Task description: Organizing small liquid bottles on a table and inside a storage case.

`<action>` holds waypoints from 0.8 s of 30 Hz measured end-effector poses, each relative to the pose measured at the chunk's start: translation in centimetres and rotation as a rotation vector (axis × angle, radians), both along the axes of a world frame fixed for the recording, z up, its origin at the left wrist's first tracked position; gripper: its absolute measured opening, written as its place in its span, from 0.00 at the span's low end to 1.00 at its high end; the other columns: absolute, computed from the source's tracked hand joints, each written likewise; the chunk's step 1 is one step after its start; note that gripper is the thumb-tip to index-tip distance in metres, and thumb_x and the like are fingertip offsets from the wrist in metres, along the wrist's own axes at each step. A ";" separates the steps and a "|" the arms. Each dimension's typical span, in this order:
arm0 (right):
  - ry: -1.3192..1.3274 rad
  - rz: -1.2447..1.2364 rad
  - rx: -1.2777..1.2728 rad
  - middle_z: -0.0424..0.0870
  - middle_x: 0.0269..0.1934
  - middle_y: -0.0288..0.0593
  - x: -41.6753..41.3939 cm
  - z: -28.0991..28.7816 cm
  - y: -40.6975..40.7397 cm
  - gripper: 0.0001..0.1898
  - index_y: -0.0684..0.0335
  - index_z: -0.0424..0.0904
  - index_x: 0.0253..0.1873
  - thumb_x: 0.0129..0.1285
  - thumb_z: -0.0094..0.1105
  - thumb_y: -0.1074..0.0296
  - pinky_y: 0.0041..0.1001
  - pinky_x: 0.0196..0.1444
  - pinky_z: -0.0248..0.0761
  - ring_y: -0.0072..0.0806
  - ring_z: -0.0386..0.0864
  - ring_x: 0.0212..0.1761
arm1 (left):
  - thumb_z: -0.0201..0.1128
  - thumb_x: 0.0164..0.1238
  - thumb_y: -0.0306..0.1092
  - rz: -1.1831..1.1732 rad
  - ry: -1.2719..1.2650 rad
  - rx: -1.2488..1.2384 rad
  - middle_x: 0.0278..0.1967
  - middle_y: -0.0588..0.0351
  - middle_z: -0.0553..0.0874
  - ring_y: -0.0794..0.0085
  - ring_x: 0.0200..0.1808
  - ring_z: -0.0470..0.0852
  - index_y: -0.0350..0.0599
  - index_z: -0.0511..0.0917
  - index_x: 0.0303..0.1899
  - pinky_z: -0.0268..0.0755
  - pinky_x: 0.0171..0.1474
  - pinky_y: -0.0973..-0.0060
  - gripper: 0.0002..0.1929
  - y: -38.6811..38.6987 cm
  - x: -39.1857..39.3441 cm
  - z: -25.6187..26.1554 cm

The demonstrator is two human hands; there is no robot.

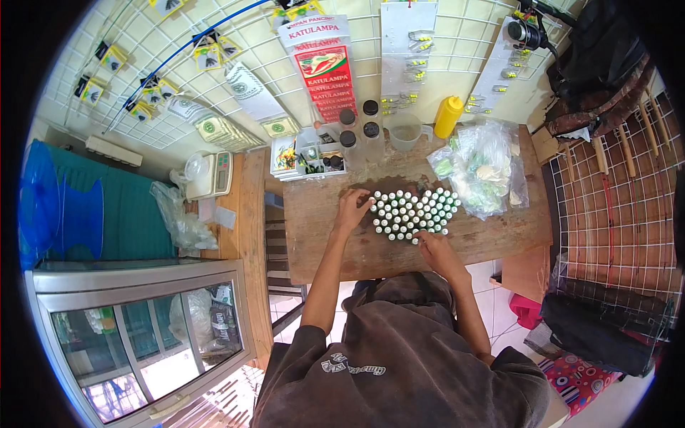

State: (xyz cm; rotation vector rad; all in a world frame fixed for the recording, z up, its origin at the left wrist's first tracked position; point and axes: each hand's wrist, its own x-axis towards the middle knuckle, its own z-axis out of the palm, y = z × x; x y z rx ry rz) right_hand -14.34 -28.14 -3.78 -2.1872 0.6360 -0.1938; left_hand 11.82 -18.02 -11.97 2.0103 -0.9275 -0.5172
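Many small bottles with white caps (409,211) stand upright in a tight cluster on the wooden table (321,257). At the cluster's left edge is my left hand (352,208), its fingers apart and the fingertips beside the outermost caps. My right hand (434,250) is at the near edge, thumb and finger at a white-capped bottle (415,241) that stands slightly out from the others; whether they grip it cannot be told. A dark wet-looking patch on the wood lies around and behind the bottles.
Plastic bags (484,171) lie right of the bottles. Behind stand a yellow squeeze bottle (448,116), a clear measuring jug (405,132), dark-lidded jars (371,130) and a white compartment box (321,172). A digital scale (217,174) sits on the left counter.
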 end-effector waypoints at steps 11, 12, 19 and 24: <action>0.031 -0.038 -0.004 0.84 0.42 0.58 1.2 2.1 -1.6 0.10 0.64 0.77 0.52 0.66 0.54 0.75 0.44 0.46 0.73 0.55 0.81 0.45 | 0.68 0.67 0.34 0.203 0.203 -0.055 0.43 0.51 0.86 0.67 0.37 0.86 0.38 0.81 0.46 0.79 0.42 0.70 0.12 0.8 1.0 -3.3; 0.025 -0.040 0.013 0.84 0.42 0.57 1.5 2.3 -1.5 0.10 0.64 0.77 0.51 0.66 0.55 0.75 0.44 0.46 0.73 0.55 0.81 0.45 | 0.65 0.70 0.36 0.284 0.414 -0.250 0.46 0.51 0.85 0.67 0.39 0.86 0.40 0.78 0.49 0.79 0.44 0.70 0.12 1.1 0.8 -3.1; -0.108 0.134 0.052 0.83 0.40 0.60 5.5 3.3 -0.5 0.13 0.64 0.76 0.54 0.66 0.54 0.76 0.45 0.47 0.73 0.54 0.80 0.45 | 0.50 0.81 0.43 0.248 1.226 -0.493 0.54 0.51 0.80 0.73 0.43 0.82 0.44 0.71 0.57 0.77 0.43 0.77 0.15 4.5 -1.3 3.5; -0.235 0.275 0.042 0.82 0.41 0.57 9.7 5.0 0.1 0.16 0.63 0.70 0.61 0.70 0.54 0.70 0.43 0.45 0.72 0.52 0.80 0.44 | 0.50 0.81 0.43 -0.076 1.336 -0.383 0.50 0.56 0.80 0.77 0.42 0.79 0.42 0.65 0.65 0.73 0.41 0.80 0.21 6.3 -2.1 7.9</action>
